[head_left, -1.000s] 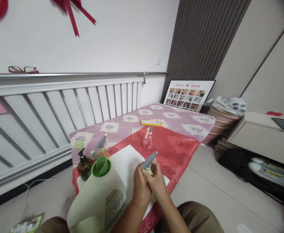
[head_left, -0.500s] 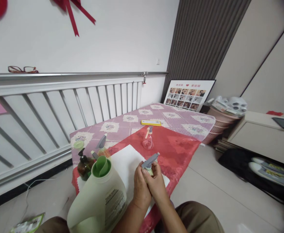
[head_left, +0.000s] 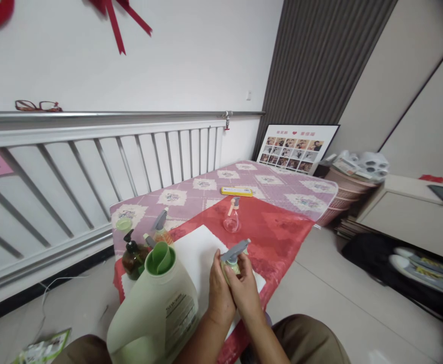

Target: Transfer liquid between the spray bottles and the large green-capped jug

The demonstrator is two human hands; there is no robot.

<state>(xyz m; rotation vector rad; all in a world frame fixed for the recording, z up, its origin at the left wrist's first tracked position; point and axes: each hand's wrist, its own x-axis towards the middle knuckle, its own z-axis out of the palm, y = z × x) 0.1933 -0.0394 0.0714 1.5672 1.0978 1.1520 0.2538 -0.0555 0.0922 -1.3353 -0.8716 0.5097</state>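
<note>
Both hands are wrapped round a small spray bottle with a grey trigger head (head_left: 235,251), held over the near end of the table. My left hand (head_left: 219,293) closes on its left side, and my right hand (head_left: 245,285) closes on its right. Most of the bottle's body is hidden by the fingers. Left of my hands stands a large pale green jug (head_left: 156,303) with a green spout. Behind it are a dark brown pump bottle (head_left: 132,260) and an orange-tinted spray bottle (head_left: 163,235). A clear spray bottle (head_left: 232,220) stands beyond my hands on red cloth.
A white cloth (head_left: 191,247) lies on the red cloth (head_left: 278,217), over a purple flowered tablecloth (head_left: 240,174). A yellow case (head_left: 237,191) lies further back, and a green cap (head_left: 123,224) at the left edge. A radiator (head_left: 141,156) runs behind the table.
The view has shifted slightly. My hands keep hold of the spray bottle in nearly the same place, with a little more of its pale green body showing between the fingers.
</note>
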